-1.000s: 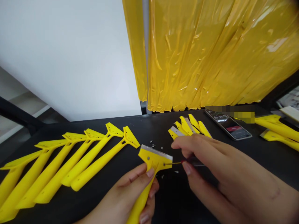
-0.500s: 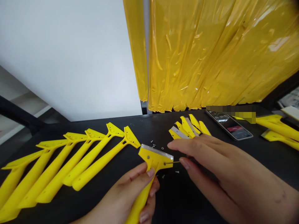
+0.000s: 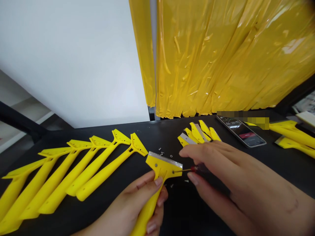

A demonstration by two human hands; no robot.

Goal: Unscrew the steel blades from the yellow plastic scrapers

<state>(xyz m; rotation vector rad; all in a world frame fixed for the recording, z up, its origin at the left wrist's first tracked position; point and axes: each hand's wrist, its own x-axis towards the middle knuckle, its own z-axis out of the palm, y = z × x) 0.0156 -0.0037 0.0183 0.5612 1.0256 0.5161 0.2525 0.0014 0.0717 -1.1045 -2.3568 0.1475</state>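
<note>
The left hand [image 3: 141, 198] is wrapped around a yellow scraper [image 3: 163, 166]; beside it the right hand [image 3: 233, 178], partly open, curves about a screwdriver [image 3: 194, 169], its grip hard to make out.

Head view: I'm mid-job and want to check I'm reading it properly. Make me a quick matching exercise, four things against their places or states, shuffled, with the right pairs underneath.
Things
1. Phone
2. Screwdriver
3. Row of yellow handles
4. Left hand

Places or states
A. Closed around the scraper
B. Lying beyond the right hand, screen lit
C. Slanting side by side on the left part of the black table
D. Tip at the right side of the scraper's head

Right pairs: 1-B, 2-D, 3-C, 4-A
</note>
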